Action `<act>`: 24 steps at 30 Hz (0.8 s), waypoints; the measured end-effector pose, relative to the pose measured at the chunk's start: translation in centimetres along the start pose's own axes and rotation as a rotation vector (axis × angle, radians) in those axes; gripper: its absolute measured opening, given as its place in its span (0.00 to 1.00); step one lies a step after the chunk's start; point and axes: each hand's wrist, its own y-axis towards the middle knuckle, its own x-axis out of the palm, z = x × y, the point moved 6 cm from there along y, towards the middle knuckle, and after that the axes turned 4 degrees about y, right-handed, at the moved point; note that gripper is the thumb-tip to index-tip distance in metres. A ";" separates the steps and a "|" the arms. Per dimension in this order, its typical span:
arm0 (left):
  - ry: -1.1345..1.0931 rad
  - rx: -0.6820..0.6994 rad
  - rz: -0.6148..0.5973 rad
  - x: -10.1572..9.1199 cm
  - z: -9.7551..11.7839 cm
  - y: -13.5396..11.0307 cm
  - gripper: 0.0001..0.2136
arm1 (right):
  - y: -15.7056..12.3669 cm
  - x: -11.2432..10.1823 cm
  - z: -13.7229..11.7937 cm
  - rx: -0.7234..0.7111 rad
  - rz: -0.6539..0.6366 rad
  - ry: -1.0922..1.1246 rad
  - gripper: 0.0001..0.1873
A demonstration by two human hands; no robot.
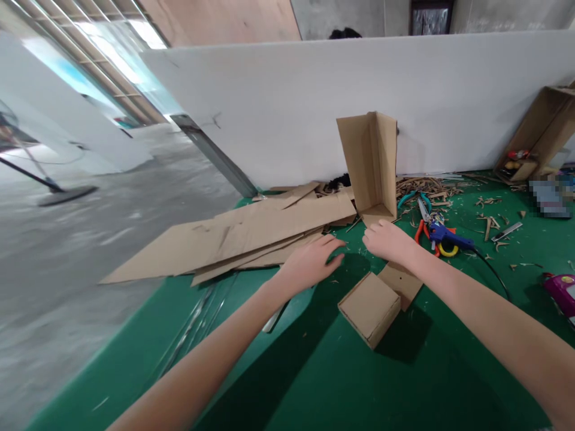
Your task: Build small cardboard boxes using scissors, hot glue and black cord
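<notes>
My left hand (314, 260) hovers low over the green table (314, 371), fingers stretched out and slightly spread, holding nothing, its tips near the edge of the flat cardboard sheets (233, 239). My right hand (389, 239) is curled, knuckles up, at the base of an upright folded cardboard piece (371, 164) that leans by the white wall; what its fingers hold is hidden. A small shallow cardboard box (371, 308) sits just below both hands, with a flat cardboard flap (402, 281) beside it.
A blue glue gun (447, 236) with a black cord, orange-handled scissors (422, 224) and teal pliers (411, 197) lie to the right among cardboard scraps (426, 185). An open cardboard box (536, 140) stands at far right. A pink object (561, 290) is at the right edge. The table's left edge drops to the floor.
</notes>
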 end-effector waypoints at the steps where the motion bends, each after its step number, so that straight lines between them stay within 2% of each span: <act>1: 0.007 0.019 0.038 -0.1 0.3 0.3 0.16 | -0.3 -0.2 0.2 0.001 0.018 -0.002 0.14; 3: 0.014 0.036 0.072 -0.3 0.9 0.8 0.16 | -1.0 -0.9 0.4 0.004 0.056 -0.003 0.13; 9: -0.145 0.008 0.042 -1.6 2.6 2.0 0.16 | -2.8 -3.0 0.6 0.060 0.154 0.052 0.11; 14: -0.235 0.083 0.032 -2.8 1.8 1.7 0.19 | -5.2 -3.8 1.1 0.131 0.148 0.128 0.13; 18: -0.319 0.029 -0.029 -2.2 -1.4 0.3 0.19 | -7.3 -3.2 2.0 0.247 0.084 0.210 0.15; 24: -0.441 -0.199 -0.025 -0.4 -9.3 -3.2 0.18 | -9.7 -2.0 2.4 0.378 0.026 0.286 0.12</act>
